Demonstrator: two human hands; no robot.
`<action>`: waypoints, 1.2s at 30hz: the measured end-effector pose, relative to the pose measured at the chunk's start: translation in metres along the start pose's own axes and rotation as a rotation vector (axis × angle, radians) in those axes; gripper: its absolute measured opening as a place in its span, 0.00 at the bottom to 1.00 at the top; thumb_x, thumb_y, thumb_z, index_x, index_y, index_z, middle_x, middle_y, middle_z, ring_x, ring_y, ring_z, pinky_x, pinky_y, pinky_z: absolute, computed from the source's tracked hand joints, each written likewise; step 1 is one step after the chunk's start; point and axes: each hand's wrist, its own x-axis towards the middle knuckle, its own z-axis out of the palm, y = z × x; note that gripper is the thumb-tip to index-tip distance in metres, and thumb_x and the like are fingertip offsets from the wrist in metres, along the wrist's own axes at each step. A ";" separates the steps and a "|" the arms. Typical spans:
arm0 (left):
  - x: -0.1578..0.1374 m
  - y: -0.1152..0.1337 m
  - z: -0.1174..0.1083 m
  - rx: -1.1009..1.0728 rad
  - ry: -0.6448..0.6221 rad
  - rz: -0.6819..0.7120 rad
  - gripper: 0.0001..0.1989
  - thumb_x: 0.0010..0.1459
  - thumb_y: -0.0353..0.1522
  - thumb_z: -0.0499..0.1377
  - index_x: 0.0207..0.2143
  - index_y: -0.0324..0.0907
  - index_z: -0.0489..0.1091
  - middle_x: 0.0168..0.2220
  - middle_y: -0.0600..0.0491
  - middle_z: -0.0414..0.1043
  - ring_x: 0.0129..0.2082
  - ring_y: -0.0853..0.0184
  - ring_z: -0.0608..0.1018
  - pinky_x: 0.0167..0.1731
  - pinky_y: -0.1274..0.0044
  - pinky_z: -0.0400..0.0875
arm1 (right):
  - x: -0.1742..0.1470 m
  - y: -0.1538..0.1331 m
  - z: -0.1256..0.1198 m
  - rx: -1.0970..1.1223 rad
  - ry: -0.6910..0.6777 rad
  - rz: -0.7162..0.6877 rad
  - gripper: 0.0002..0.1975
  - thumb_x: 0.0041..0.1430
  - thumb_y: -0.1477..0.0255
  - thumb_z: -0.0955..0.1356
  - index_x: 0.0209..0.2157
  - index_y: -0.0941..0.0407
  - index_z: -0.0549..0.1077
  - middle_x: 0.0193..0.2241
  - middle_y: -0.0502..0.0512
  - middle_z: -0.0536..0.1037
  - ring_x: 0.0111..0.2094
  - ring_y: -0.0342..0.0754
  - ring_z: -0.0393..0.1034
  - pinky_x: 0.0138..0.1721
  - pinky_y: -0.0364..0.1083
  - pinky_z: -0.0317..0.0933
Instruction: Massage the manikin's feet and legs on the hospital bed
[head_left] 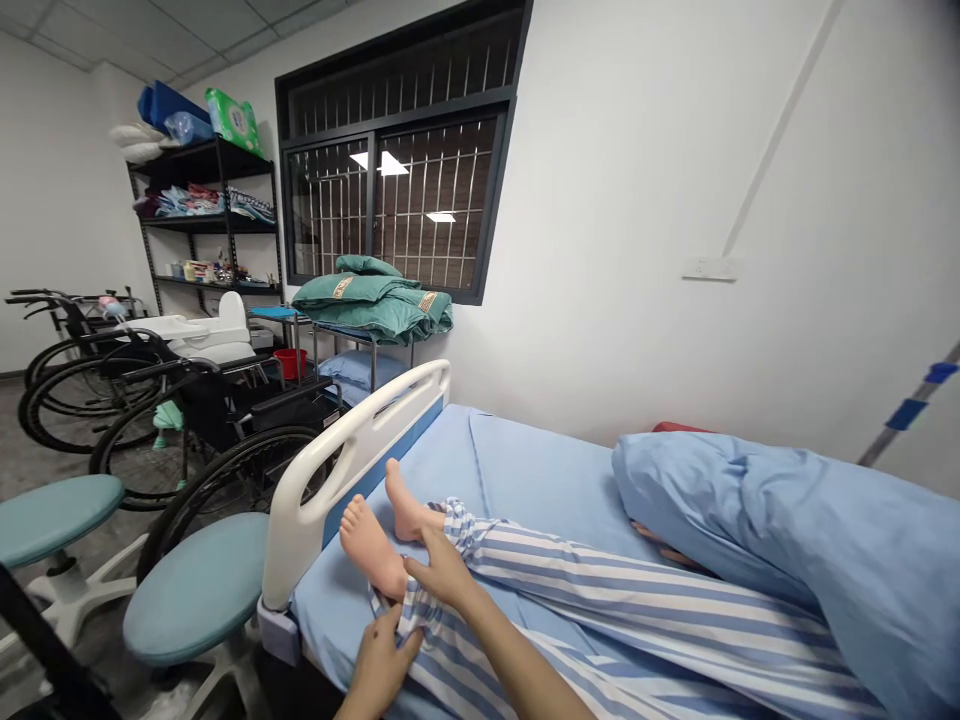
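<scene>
A pair of bare, manikin-like feet, the near foot (370, 550) and the far foot (403, 508), points up near the foot end of the bed. Blue-and-white striped trousers (600, 570) cover the legs. My left hand (381, 655) pinches the near trouser cuff beside the heel, with thumb and fingers around the cloth. From above, my right hand (444, 572) closes on the same cuff at the near ankle. Its forefinger reaches toward the far ankle, and its other fingertips are partly hidden. The far cuff (459, 525) is bunched above its ankle.
A white footboard (360, 430) borders the mattress (540, 455). A blue quilt (765, 510) lies over the upper body at right. Stools (199, 585) and wheelchairs (225, 420) crowd the left floor. Green bedding (375, 300) is stacked on a stand beyond, near a black shelf (217, 220).
</scene>
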 end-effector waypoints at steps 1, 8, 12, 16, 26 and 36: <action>0.004 0.000 -0.005 -0.006 -0.008 0.022 0.18 0.49 0.41 0.52 0.39 0.42 0.71 0.37 0.50 0.74 0.40 0.62 0.73 0.42 0.75 0.65 | -0.009 0.007 -0.006 -0.004 0.010 0.009 0.15 0.48 0.69 0.64 0.39 0.58 0.66 0.39 0.57 0.71 0.41 0.50 0.64 0.41 0.46 0.56; 0.043 -0.011 -0.072 -0.094 0.138 0.004 0.19 0.46 0.46 0.53 0.23 0.38 0.67 0.22 0.54 0.67 0.27 0.64 0.70 0.28 0.77 0.63 | -0.067 0.040 -0.044 -0.020 0.001 0.207 0.16 0.51 0.64 0.62 0.41 0.57 0.67 0.40 0.57 0.71 0.43 0.51 0.64 0.45 0.47 0.55; 0.048 -0.006 -0.093 0.057 0.270 -0.086 0.14 0.48 0.43 0.51 0.26 0.40 0.65 0.23 0.55 0.66 0.28 0.64 0.69 0.30 0.75 0.62 | -0.073 0.041 -0.062 -0.016 -0.108 0.223 0.18 0.52 0.59 0.62 0.41 0.56 0.68 0.41 0.56 0.72 0.42 0.51 0.65 0.42 0.46 0.56; 0.040 0.001 -0.084 0.299 0.350 -0.040 0.11 0.49 0.38 0.50 0.32 0.40 0.64 0.31 0.51 0.68 0.35 0.61 0.70 0.37 0.72 0.64 | -0.063 0.049 -0.070 -0.033 -0.198 0.254 0.18 0.50 0.59 0.64 0.39 0.56 0.69 0.37 0.55 0.73 0.36 0.49 0.66 0.34 0.44 0.56; 0.064 0.055 -0.023 0.536 0.306 0.461 0.15 0.55 0.31 0.46 0.40 0.43 0.69 0.43 0.46 0.66 0.44 0.60 0.68 0.46 0.66 0.63 | -0.062 0.092 -0.053 0.071 -0.185 0.328 0.12 0.48 0.68 0.65 0.36 0.57 0.70 0.29 0.52 0.75 0.29 0.45 0.66 0.29 0.41 0.53; 0.161 0.099 0.094 0.568 -0.059 0.665 0.24 0.59 0.40 0.43 0.57 0.45 0.55 0.56 0.46 0.58 0.55 0.60 0.61 0.53 0.64 0.56 | -0.060 0.100 -0.048 0.081 -0.248 0.351 0.09 0.46 0.71 0.63 0.31 0.56 0.72 0.28 0.51 0.76 0.28 0.44 0.66 0.25 0.40 0.50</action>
